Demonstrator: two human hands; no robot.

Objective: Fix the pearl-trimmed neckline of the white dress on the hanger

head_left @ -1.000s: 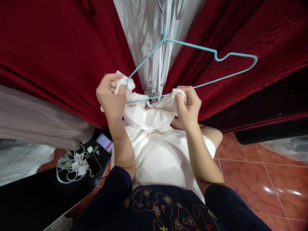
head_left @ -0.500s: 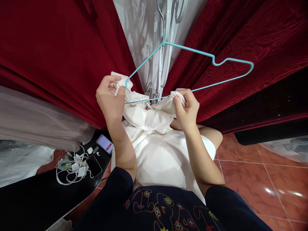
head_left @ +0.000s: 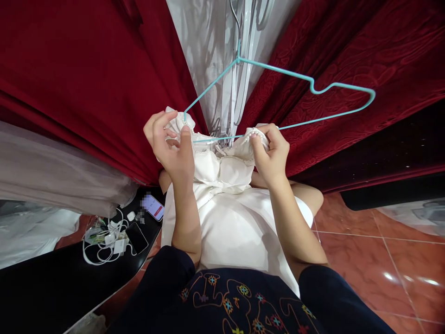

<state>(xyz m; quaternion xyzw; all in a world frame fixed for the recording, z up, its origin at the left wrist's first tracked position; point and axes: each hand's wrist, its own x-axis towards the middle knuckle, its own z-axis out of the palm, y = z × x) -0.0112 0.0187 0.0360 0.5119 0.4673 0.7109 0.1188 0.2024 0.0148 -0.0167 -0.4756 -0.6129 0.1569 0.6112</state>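
Observation:
A white dress (head_left: 229, 227) with pearl-beaded edges lies across my lap, its bodice raised toward the hanger. The light blue hanger (head_left: 278, 71) hangs by a metal hook, and its left end passes into the dress's left strap. My left hand (head_left: 172, 144) pinches that strap between thumb and fingers, beside the hanger's left corner. On the other side, my right hand (head_left: 273, 148) grips the right pearl-edged strap, close to the hanger's lower bar. The right end of the hanger stands bare, outside the dress.
Dark red curtains (head_left: 86, 69) hang on both sides, with white fabric and clear hangers between them. At left, a black bench (head_left: 45, 283) bears a lit phone (head_left: 154, 207), a dark phone (head_left: 136, 237) and tangled white cables (head_left: 100, 255). Red tiles (head_left: 375, 260) cover the floor.
My left hand has shifted right and slightly down along the strap, its fingers more spread. The hanger has swung a little to the right. My right hand has hardly moved.

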